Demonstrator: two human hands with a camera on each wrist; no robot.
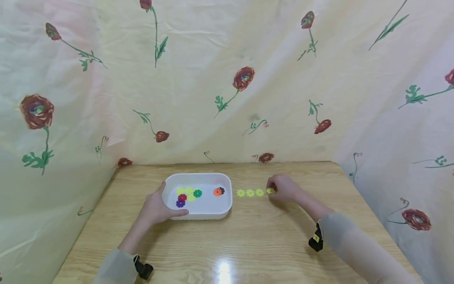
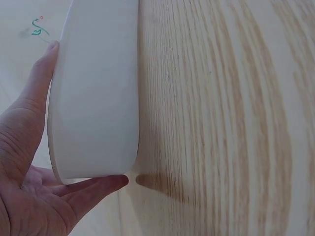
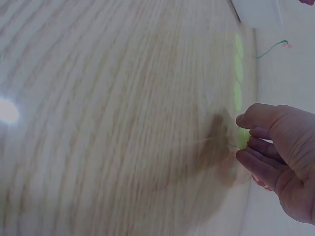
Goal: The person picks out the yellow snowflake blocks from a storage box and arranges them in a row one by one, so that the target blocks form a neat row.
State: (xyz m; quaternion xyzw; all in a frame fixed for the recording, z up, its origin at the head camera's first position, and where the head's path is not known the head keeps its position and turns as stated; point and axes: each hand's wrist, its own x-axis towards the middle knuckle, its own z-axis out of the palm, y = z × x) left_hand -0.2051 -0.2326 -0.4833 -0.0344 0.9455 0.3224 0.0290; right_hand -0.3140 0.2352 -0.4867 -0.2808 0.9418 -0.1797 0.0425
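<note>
A white plastic tub (image 1: pixel 209 216) stands on the table, and my left hand (image 1: pixel 156 206) grips its left end. The thumb lies along the front rim; the other fingers reach round the end wall, as the left wrist view shows. Inside are several flower-shaped plastic discs: yellow ones, a green disc (image 1: pixel 197 193), a red disc (image 1: pixel 182 198), a purple disc (image 1: pixel 180 204), an orange disc (image 1: pixel 217 192) and a dark one. My right hand (image 1: pixel 286 188) pinches a yellow flower-shaped disc (image 3: pixel 243 138) at the table surface. Left of it, three yellow discs (image 1: pixel 250 193) lie in a row.
The wooden table (image 1: pixel 248 244) reaches back to a hanging cloth (image 1: pixel 198 79) printed with red flowers, which also covers both sides. The tub's right wall stands close to the row of discs. Light glares off the table's front.
</note>
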